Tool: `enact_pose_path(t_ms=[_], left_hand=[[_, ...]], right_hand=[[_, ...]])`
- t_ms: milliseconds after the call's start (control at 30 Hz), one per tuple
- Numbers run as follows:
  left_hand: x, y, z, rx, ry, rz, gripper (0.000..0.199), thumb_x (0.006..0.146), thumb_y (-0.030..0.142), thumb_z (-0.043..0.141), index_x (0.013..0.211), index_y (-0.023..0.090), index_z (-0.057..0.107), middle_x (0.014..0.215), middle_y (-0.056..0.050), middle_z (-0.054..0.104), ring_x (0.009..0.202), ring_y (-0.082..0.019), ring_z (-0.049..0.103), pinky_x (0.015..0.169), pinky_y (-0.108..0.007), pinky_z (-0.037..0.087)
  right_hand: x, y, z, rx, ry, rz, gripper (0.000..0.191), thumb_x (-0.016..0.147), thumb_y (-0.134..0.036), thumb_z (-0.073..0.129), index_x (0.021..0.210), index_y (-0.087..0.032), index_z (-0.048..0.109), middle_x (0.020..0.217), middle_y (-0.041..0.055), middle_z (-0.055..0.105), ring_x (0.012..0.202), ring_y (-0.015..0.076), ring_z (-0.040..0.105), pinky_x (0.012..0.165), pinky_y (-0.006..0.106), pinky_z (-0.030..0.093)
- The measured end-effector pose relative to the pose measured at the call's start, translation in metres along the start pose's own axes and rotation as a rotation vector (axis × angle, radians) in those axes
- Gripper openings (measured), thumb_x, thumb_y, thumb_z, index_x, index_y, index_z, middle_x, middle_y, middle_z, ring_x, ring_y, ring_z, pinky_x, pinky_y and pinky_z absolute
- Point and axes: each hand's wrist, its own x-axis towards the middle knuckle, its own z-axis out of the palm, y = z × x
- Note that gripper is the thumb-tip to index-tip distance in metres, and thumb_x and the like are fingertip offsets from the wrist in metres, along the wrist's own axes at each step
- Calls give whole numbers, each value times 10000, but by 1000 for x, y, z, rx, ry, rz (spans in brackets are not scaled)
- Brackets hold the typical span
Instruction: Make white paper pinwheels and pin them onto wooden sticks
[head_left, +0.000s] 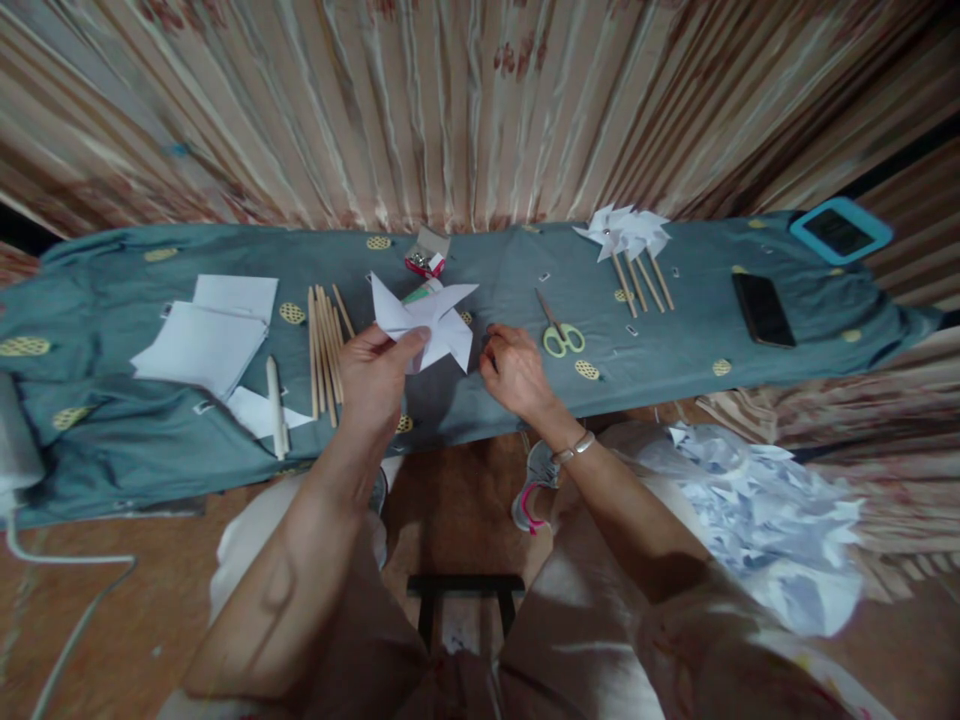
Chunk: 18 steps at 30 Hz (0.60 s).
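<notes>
My left hand (375, 375) grips a white paper pinwheel (441, 325) by its left side, the thumb lying near its folded middle. Just right of the pinwheel, my right hand (515, 370) is closed, with its fingertips curled together; anything between them is too small or hidden to make out. Behind the pinwheel, a small open box (427, 256) holds shiny metal bits, and a partly covered green and white item (421, 291) shows beside it. Wooden sticks (324, 350) lie left of my left hand. Scissors with green handles (561, 335) rest right of my right hand.
On the cloth-covered table (495, 285) lie white paper sheets (206, 345), a white pen-like tool (276, 405), finished pinwheels on sticks (634, 240), a black phone (763, 310) and a blue-framed device (840, 232). A bag of cut paper (765, 510) sits at lower right.
</notes>
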Motion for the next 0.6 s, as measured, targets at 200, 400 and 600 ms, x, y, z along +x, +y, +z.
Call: enact_pose_path(t_ms=[200, 400, 600], left_hand=[[1, -1, -1, -17, -11, 12, 134, 559, 242, 851, 611, 250, 728, 774, 2, 775, 796, -231, 720, 768, -373, 590], [1, -1, -1, 2, -8, 4, 126, 591, 217, 841, 602, 244, 719, 776, -13, 768, 813, -230, 722, 762, -364, 583], [0, -1, 0, -5, -13, 7, 135, 588, 193, 839, 592, 243, 714, 768, -6, 765, 813, -233, 718, 756, -368, 585]], right_hand=[[-6, 3, 5, 224, -133, 55, 88, 826, -225, 637, 809, -201, 720, 1453, 125, 553, 1329, 303, 526, 1082, 503, 434], [-14, 11, 3, 291, -124, 79, 66, 802, -231, 663, 821, -212, 723, 1505, 123, 496, 1451, 333, 387, 1111, 589, 365], [-16, 19, -6, 308, -107, 64, 96, 823, -220, 627, 843, -216, 721, 1462, 135, 536, 1425, 310, 431, 1112, 572, 365]])
